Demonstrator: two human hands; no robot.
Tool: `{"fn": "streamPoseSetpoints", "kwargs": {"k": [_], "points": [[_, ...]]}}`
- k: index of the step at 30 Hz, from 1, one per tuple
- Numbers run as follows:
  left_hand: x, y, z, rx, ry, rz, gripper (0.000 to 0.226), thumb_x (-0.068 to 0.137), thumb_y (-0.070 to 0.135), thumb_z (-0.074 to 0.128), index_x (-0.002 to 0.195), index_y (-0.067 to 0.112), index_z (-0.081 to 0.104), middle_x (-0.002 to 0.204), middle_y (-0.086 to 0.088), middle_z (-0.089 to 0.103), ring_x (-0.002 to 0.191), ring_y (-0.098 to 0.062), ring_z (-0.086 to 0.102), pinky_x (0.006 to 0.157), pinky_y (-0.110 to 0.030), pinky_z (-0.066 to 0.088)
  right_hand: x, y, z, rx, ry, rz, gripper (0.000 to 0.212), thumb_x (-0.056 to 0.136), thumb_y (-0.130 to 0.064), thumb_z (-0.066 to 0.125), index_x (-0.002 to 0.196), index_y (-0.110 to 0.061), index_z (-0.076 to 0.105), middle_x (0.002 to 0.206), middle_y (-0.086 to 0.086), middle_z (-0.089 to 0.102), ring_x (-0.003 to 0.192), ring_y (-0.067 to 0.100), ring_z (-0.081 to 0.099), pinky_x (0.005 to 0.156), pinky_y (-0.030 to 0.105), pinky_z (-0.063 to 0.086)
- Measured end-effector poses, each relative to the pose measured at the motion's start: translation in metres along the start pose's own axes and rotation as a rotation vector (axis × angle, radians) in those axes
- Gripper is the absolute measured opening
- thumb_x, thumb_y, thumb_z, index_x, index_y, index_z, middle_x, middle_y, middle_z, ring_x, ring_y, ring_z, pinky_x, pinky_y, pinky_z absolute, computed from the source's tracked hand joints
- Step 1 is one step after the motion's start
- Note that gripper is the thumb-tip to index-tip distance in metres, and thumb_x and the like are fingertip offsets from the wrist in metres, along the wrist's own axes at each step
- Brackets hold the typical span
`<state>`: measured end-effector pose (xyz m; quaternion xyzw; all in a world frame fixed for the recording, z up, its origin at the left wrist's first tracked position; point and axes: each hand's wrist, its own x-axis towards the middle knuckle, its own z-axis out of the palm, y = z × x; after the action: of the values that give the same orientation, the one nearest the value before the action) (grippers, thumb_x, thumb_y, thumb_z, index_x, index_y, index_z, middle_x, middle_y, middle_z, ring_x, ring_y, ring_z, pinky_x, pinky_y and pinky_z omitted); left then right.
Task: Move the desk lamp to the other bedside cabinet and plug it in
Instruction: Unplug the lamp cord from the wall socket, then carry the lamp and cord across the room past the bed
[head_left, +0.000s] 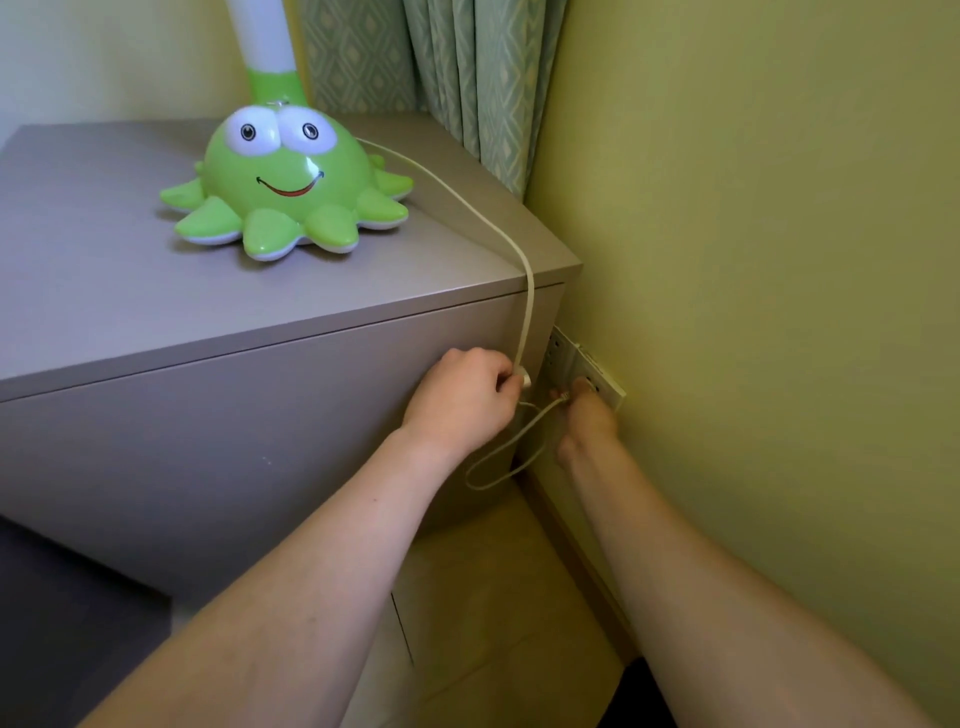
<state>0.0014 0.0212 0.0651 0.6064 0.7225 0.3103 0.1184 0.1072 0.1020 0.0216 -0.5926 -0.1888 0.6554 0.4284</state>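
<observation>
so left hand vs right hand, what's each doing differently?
The left hand is closed around the lamp cord in front of the cabinet; the right hand is at the wall socket, holding the cord's end. The left shows its back in full; the right hand's fingers are mostly hidden. Both hold the same cord, with a slack loop hanging between them.

Green-and-white desk lamp; grey cabinet; white cord; diamond-patterned teal curtain; yellow-green wall.

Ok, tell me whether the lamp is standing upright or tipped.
Upright: the lamp sits flat on its green octopus base on the cabinet, stem rising straight.
</observation>
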Motion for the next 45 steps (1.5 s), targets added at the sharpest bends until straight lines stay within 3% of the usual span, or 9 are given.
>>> {"fn": "streamPoseSetpoints", "kwargs": {"k": [3, 5, 10, 17, 24, 29, 35, 41, 45], "points": [[-0.002, -0.003, -0.002, -0.009, 0.002, -0.003, 0.023, 0.090, 0.029, 0.057, 0.082, 0.015, 0.073, 0.072, -0.005, 0.070, 0.071, -0.026, 0.063, 0.065, -0.037, 0.055, -0.011, 0.012, 0.008, 0.014, -0.101, 0.081, 0.018, 0.094, -0.022, 0.051, 0.085, -0.014, 0.064, 0.086, 0.008, 0.066, 0.076, 0.023, 0.064, 0.078, 0.039, 0.056], [-0.003, -0.006, -0.005, -0.023, 0.006, -0.008, 0.022, 0.090, 0.029, 0.057, 0.082, 0.017, 0.074, 0.072, -0.003, 0.070, 0.070, -0.024, 0.063, 0.065, -0.034, 0.054, -0.014, 0.016, 0.003, 0.046, -0.079, 0.063, 0.018, 0.093, -0.026, 0.054, 0.093, -0.012, 0.065, 0.098, 0.009, 0.068, 0.090, 0.027, 0.066, 0.087, 0.043, 0.055], [-0.009, -0.013, -0.007, -0.051, -0.021, 0.005, 0.021, 0.092, 0.031, 0.058, 0.084, 0.021, 0.074, 0.069, 0.005, 0.067, 0.063, -0.010, 0.062, 0.059, -0.027, 0.050, -0.018, 0.006, -0.023, 0.000, 0.032, -0.079, 0.018, 0.095, -0.024, 0.053, 0.109, -0.018, 0.062, 0.080, -0.005, 0.057, 0.069, 0.009, 0.052, 0.055, 0.025, 0.031], [-0.011, -0.017, -0.006, -0.068, 0.002, -0.019, 0.021, 0.092, 0.034, 0.057, 0.085, 0.023, 0.075, 0.071, 0.008, 0.068, 0.065, -0.003, 0.060, 0.062, -0.026, 0.048, -0.039, 0.002, -0.019, -0.050, 0.033, -0.200, 0.016, 0.096, -0.026, 0.051, 0.100, -0.014, 0.061, 0.074, -0.003, 0.058, 0.061, 0.009, 0.051, 0.048, 0.020, 0.038], [-0.019, 0.026, -0.078, 0.007, -0.317, -0.333, 0.042, 0.091, 0.044, 0.053, 0.122, 0.017, 0.064, 0.120, -0.005, 0.067, 0.110, -0.025, 0.061, 0.092, -0.036, 0.048, -0.119, -0.059, -0.014, -0.199, 0.008, -0.128, 0.025, 0.098, -0.026, 0.048, 0.113, -0.010, 0.062, 0.094, 0.004, 0.065, 0.079, 0.014, 0.058, 0.070, 0.025, 0.041], [-0.015, 0.095, -0.164, 0.040, -0.425, -0.496, 0.055, 0.095, 0.050, 0.038, 0.134, 0.013, 0.053, 0.135, -0.010, 0.058, 0.122, -0.030, 0.054, 0.102, -0.043, 0.043, -0.202, -0.143, 0.002, -0.277, 0.069, -0.119, 0.021, 0.099, -0.031, 0.043, 0.100, -0.017, 0.059, 0.085, 0.000, 0.068, 0.082, 0.017, 0.065, 0.063, 0.025, 0.040], [0.003, 0.193, -0.282, 0.076, -0.451, -0.553, 0.058, 0.095, 0.052, 0.032, 0.129, 0.010, 0.053, 0.132, -0.013, 0.057, 0.120, -0.032, 0.053, 0.100, -0.047, 0.043, -0.305, -0.262, 0.037, -0.445, 0.023, -0.162, 0.020, 0.097, -0.035, 0.043, 0.082, -0.028, 0.054, 0.080, -0.003, 0.067, 0.082, 0.017, 0.065, 0.078, 0.033, 0.044], [0.031, 0.291, -0.405, 0.055, -0.358, -0.561, 0.054, 0.094, 0.052, 0.036, 0.125, 0.013, 0.058, 0.130, -0.011, 0.060, 0.117, -0.031, 0.057, 0.093, -0.041, 0.046, -0.393, -0.386, 0.075, -0.515, -0.038, -0.237, 0.021, 0.096, -0.032, 0.043, 0.096, -0.019, 0.060, 0.079, -0.001, 0.068, 0.063, 0.009, 0.062, 0.059, 0.025, 0.044], [0.056, 0.318, -0.472, 0.066, -0.208, -0.535, 0.036, 0.093, 0.046, 0.042, 0.077, 0.017, 0.056, 0.080, -0.006, 0.064, 0.080, -0.030, 0.061, 0.064, -0.034, 0.045, -0.422, -0.445, 0.109, -0.521, -0.107, -0.304, 0.021, 0.094, -0.033, 0.045, 0.087, -0.020, 0.060, 0.068, -0.005, 0.064, 0.062, 0.014, 0.061, 0.058, 0.027, 0.043]]}}
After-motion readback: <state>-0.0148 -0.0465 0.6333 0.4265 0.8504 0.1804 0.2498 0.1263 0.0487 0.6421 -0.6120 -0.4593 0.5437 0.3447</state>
